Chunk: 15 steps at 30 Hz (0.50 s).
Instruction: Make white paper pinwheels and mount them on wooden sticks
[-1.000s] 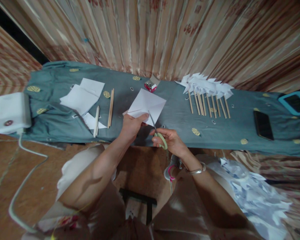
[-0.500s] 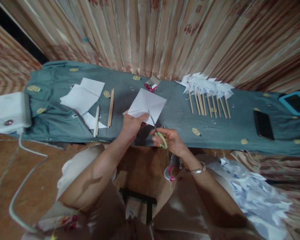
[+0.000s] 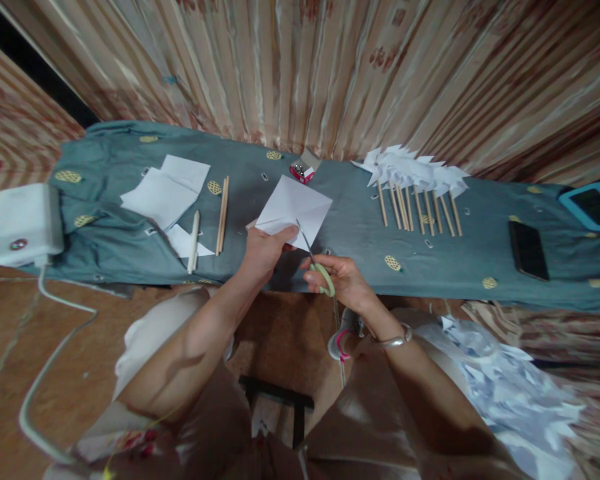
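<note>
My left hand [image 3: 269, 250] pinches the near left part of a white square of paper [image 3: 300, 200], thumb on top. A slit runs in from the paper's left side. Scissors with pale green handles [image 3: 323, 279] are gripped in my right hand [image 3: 343, 279], and their blades lie at the paper's near right edge, pointing toward its middle. Left of my hands lie several wooden sticks [image 3: 223, 217], a white pen-like stick [image 3: 194, 241] and a stack of white paper sheets [image 3: 163, 197].
A small red box of metal pins [image 3: 301, 172] stands open behind the paper. Several paper pinwheels on sticks [image 3: 415, 173] lie to the right. Further right are a dark phone [image 3: 529, 250] and a blue-framed device [image 3: 595, 205]. A white box with a cable [image 3: 26, 223] sits at the left end.
Almost nothing differs. Both hands, the paper and the scissors stay in place, with only a slight shift of the whole view.
</note>
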Tool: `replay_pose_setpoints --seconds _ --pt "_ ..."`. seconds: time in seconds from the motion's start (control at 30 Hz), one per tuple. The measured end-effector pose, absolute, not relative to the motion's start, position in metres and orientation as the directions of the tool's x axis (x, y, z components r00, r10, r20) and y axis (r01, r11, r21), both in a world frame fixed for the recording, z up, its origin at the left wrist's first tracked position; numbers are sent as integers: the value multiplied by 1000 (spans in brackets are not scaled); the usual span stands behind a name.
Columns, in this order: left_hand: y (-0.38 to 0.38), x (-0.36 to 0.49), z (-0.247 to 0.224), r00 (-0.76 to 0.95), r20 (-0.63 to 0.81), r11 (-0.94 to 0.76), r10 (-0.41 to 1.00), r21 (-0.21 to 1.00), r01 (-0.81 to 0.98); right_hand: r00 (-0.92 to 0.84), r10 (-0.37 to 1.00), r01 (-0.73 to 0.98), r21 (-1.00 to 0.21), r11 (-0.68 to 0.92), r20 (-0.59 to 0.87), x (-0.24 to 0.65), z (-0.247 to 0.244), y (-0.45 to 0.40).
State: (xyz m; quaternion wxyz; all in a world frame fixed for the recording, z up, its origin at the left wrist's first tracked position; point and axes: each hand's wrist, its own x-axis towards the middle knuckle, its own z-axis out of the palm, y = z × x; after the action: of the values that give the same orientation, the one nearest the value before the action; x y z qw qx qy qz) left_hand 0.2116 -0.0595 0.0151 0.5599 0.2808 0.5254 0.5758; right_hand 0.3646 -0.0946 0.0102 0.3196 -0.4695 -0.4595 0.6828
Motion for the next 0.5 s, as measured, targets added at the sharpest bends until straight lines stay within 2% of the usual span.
replay_pose_setpoints --seconds 0.5 --pt "-59 212 18 -204 -273 184 940 911 -369 -347 880 -14 -936 -352 -326 363 3 -95"
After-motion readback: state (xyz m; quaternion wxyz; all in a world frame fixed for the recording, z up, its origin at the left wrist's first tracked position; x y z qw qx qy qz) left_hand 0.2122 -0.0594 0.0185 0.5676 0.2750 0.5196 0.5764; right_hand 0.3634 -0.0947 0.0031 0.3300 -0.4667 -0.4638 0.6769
